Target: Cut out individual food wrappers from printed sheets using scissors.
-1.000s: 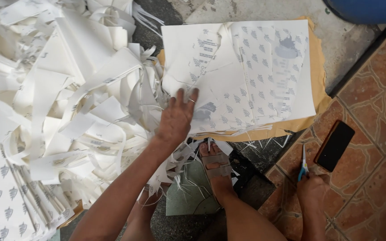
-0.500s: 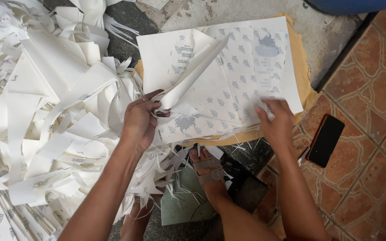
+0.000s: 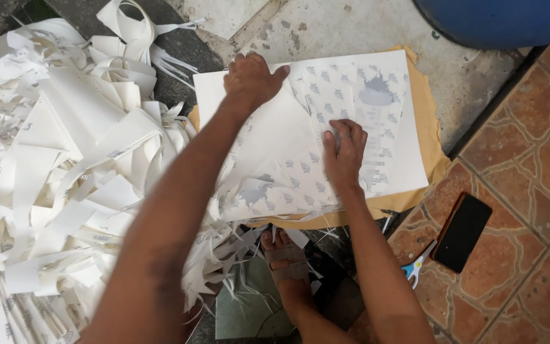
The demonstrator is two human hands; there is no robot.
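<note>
The printed sheets (image 3: 326, 146) lie stacked on a brown board (image 3: 429, 143) on the floor, beside a heap of white paper scraps (image 3: 65, 165). The left hand (image 3: 249, 79) grips the far edge of the top sheet, fingers curled over it. The right hand (image 3: 344, 150) lies flat, fingers spread, pressing the stack and gripping nothing. To peel the sheet cleanly, the pressing hand should probably stay close to the fold while the other lifts slowly. Scissors (image 3: 417, 266) and a phone (image 3: 463, 232) rest nearby on the tiles.
</note>
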